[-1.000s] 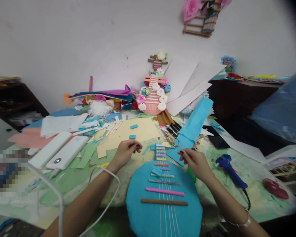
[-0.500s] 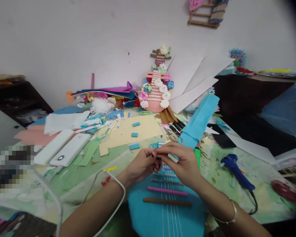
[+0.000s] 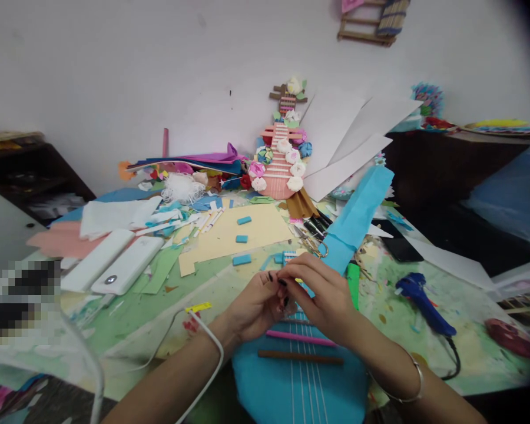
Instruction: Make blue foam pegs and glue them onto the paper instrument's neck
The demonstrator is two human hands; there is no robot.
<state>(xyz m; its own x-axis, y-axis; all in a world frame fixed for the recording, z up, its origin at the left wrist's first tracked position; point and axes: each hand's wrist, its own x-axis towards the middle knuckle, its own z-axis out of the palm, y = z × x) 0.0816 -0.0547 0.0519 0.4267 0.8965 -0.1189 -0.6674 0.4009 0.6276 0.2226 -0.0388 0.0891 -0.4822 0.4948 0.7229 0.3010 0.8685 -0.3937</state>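
Observation:
My left hand (image 3: 257,303) and my right hand (image 3: 324,294) meet over a blue paper-covered guitar model (image 3: 265,383). The fingertips of both are pinched together; whatever lies between them is too small or hidden to name. Below the hands, white strings (image 3: 311,391) run along the guitar's body, crossed by a pink stick (image 3: 298,337) and a brown stick (image 3: 300,357). My hands cover much of the upper body and neck. Just beyond my fingers shows a small blue piece with white lines (image 3: 288,257).
A blue glue gun (image 3: 426,303) and black phone (image 3: 397,242) lie at right. Scissors (image 3: 314,245) rest beyond my hands. Small blue blocks (image 3: 241,239) sit on cream card (image 3: 265,221). White power banks (image 3: 130,268) are at left; a white cable (image 3: 214,338) crosses my left arm.
My hands stay pinched together, with the fingers slightly shifted and the left hand a little lower. The pink stick is now partly covered. The view has shifted slightly.

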